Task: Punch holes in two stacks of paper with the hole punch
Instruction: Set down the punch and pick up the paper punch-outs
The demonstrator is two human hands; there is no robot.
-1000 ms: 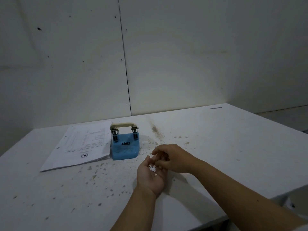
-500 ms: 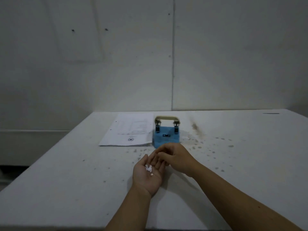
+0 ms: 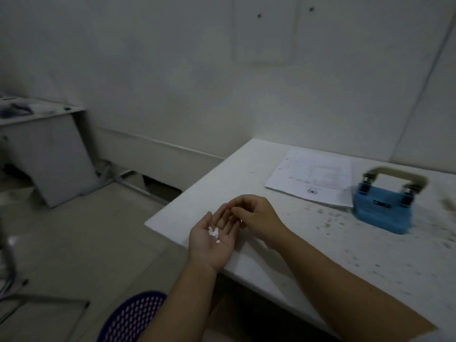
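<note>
My left hand (image 3: 212,240) lies palm up over the table's left corner, cupping several small white paper punch-outs (image 3: 213,232). My right hand (image 3: 256,218) hovers with bent fingers pinched over the left hand's fingertips; I cannot tell whether it holds a scrap. The blue hole punch (image 3: 383,209) with a beige lever stands on the table at the right. A stack of printed paper (image 3: 313,178) lies flat just left of the punch, holes along its left edge.
The white table (image 3: 320,255) is speckled with dark spots. A purple mesh basket (image 3: 130,317) stands on the floor below my left forearm. A grey cabinet (image 3: 42,154) leans at the far left, and metal chair legs (image 3: 9,275) show at the left edge.
My head has turned left, so the punch and paper slid to the right of view and the floor and basket appeared. Both hands stay together, punch-outs still in the left palm.
</note>
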